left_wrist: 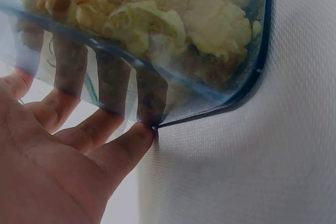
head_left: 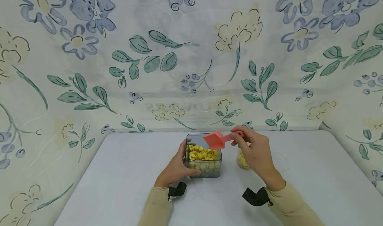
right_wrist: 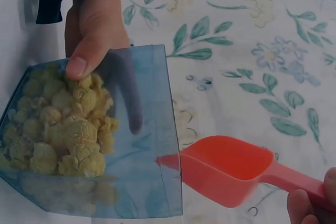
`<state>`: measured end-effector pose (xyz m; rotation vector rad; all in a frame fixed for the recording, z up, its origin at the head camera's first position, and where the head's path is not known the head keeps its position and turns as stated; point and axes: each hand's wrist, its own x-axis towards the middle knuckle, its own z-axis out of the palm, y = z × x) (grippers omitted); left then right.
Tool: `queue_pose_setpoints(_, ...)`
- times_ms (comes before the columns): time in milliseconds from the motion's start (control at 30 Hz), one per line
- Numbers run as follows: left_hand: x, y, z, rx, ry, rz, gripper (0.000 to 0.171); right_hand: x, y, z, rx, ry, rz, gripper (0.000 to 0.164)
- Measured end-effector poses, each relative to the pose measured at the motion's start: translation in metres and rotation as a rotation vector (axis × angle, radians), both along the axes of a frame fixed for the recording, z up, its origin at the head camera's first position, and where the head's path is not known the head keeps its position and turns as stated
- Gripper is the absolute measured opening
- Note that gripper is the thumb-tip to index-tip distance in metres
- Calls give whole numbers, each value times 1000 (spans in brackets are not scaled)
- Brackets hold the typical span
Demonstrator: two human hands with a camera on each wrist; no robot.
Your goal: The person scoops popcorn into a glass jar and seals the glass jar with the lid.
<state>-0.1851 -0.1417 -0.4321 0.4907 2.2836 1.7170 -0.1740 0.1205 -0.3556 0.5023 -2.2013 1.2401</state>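
Note:
A clear bluish square container stands on the table, with yellow popcorn in its lower part. My left hand grips it from the left, thumb across the front wall and fingers spread along the side. In the left wrist view, those fingers show through the clear wall. Over the container's right rim hangs a red scoop, its handle pinched between my right thumb and fingers. My right hand is above the table, right of the container. The scoop's bowl shows bare inside in the right wrist view.
Behind my right hand, partly hidden, is a smaller clear container with popcorn in it. A faint clear round piece lies on the white table to its right. Flower-printed cloth hangs along the back edge and both sides.

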Motion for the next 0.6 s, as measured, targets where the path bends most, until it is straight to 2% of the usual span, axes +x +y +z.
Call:
queue_pose_setpoints(333,0,1,0,21,-25,-2,110,-5,-12,4,208,65,29,14)
queue_pose_setpoints(600,-11,-2,-23,13,8,26,111,-9,-23,10,338,118,88,13)
